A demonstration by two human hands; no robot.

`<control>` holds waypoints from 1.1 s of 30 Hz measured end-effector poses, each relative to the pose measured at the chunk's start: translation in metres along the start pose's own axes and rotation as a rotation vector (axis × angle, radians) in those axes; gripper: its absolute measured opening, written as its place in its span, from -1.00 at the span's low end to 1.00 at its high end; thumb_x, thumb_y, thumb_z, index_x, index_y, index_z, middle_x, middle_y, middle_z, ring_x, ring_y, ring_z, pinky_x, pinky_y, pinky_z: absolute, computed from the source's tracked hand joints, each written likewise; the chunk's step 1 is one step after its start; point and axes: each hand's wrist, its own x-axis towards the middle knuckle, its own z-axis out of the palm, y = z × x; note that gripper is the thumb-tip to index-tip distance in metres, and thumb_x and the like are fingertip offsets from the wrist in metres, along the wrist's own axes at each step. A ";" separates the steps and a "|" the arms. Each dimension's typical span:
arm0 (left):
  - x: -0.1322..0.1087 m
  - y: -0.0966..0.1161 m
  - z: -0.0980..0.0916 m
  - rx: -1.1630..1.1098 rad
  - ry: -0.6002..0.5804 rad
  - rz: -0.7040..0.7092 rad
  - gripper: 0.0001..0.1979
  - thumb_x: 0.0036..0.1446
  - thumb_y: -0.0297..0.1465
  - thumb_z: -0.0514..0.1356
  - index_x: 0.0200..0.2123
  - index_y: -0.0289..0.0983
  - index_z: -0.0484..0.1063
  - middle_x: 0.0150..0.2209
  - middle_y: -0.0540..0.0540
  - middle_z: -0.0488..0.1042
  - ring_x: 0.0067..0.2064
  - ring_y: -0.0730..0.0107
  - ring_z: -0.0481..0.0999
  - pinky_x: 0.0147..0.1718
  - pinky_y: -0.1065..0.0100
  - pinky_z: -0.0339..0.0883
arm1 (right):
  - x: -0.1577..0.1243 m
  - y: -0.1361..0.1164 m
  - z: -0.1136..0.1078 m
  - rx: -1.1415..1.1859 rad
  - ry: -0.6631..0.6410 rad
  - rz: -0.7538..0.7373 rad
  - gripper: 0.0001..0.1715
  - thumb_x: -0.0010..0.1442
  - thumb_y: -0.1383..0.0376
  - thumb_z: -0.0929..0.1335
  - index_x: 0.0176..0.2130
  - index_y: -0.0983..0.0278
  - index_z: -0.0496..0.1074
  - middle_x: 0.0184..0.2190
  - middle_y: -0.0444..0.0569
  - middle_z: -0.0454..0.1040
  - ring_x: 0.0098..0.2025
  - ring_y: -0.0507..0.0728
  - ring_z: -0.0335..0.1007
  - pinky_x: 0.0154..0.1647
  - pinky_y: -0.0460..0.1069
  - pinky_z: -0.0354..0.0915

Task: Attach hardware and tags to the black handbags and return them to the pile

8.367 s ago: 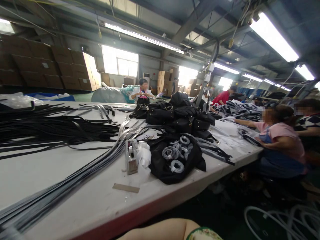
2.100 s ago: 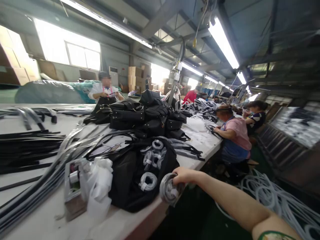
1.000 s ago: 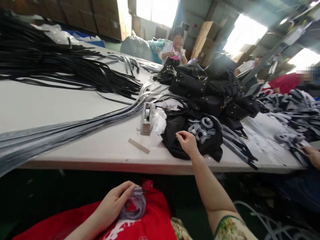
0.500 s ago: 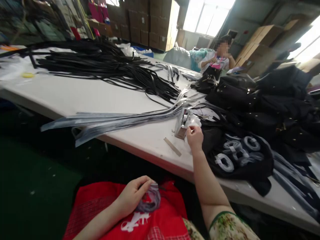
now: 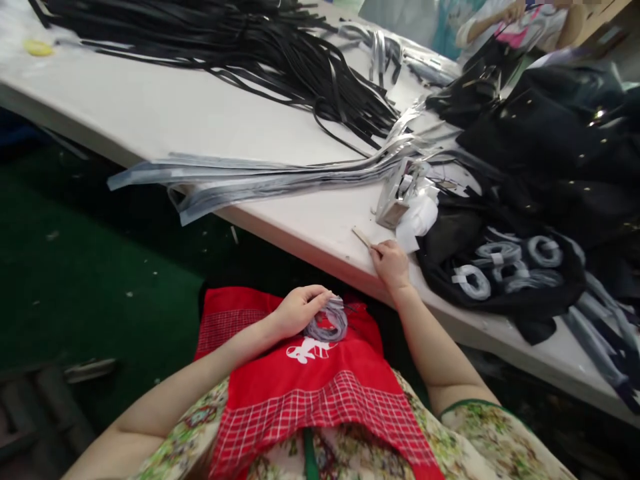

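My left hand (image 5: pixel 301 308) rests on the red apron (image 5: pixel 350 393) in my lap, its fingers closed over the upper edge of a small coil of grey strip (image 5: pixel 327 327). At the table's front edge, my right hand (image 5: pixel 393 265) pinches one end of a thin, flat, light-coloured strip (image 5: pixel 361 235); its other end points away to the left. Just beyond this hand stands a metal tape dispenser (image 5: pixel 393 203), with crumpled white material (image 5: pixel 423 215) against its right side. Several similar coils (image 5: pixel 473 281), bound with white bands, lie on black cloth to the right.
Long grey strips (image 5: pixel 260 177) run along the white table (image 5: pixel 190 110), their left ends overhanging its edge. A heap of black straps (image 5: pixel 280 57) lies farther back. Black bags (image 5: pixel 545 133) are piled at the right. Across the table sits another person (image 5: pixel 485 27), handling black material.
My right hand has come back from the white material beside the dispenser and taken hold of the flat strip on the table. My left hand keeps the coil. The view has tilted down.
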 end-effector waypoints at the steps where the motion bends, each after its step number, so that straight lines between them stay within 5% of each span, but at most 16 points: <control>1: 0.000 0.000 0.000 -0.002 0.003 0.002 -0.63 0.20 -0.16 0.10 -0.23 -0.33 0.54 -0.28 -0.12 0.60 -0.29 0.32 0.53 -0.28 0.39 0.38 | 0.001 0.002 0.000 0.037 0.011 0.011 -0.69 0.27 0.22 0.27 -0.23 0.28 0.57 -0.25 0.05 0.48 -0.15 0.18 0.35 -0.10 0.01 0.23; 9: 0.000 0.001 -0.001 0.030 0.005 0.027 -0.64 0.21 -0.15 0.09 -0.25 -0.29 0.54 -0.28 -0.09 0.60 -0.26 0.31 0.55 -0.24 0.39 0.38 | 0.008 0.012 0.002 0.189 -0.041 0.090 -0.69 0.24 0.16 0.30 -0.29 0.25 0.58 -0.31 0.02 0.52 -0.23 0.14 0.41 -0.16 -0.01 0.28; 24: -0.002 0.003 0.001 0.020 -0.001 0.010 -0.62 0.19 -0.12 0.08 -0.28 -0.31 0.51 -0.35 -0.08 0.57 -0.35 0.34 0.51 -0.35 0.40 0.36 | 0.032 0.003 -0.013 -0.106 -0.203 0.006 -0.75 0.26 0.30 0.27 -0.16 0.27 0.52 -0.18 0.12 0.53 -0.16 0.19 0.43 -0.16 0.00 0.22; 29: -0.003 0.003 0.001 0.030 0.001 0.040 -0.62 0.21 -0.13 0.07 -0.27 -0.30 0.52 -0.33 -0.08 0.58 -0.31 0.33 0.52 -0.29 0.39 0.36 | 0.046 -0.004 -0.005 -0.149 -0.156 0.099 -0.71 0.31 0.19 0.23 -0.24 0.26 0.49 -0.29 0.08 0.54 -0.28 0.16 0.42 -0.31 -0.02 0.17; 33: -0.005 0.001 -0.001 0.013 -0.003 0.033 -0.61 0.23 -0.12 0.07 -0.26 -0.30 0.52 -0.30 -0.09 0.58 -0.26 0.32 0.53 -0.24 0.38 0.37 | 0.045 -0.004 -0.017 -0.151 0.018 0.177 -0.59 0.37 0.24 0.11 -0.04 0.30 0.44 -0.17 0.14 0.52 -0.23 0.18 0.42 -0.31 -0.02 0.15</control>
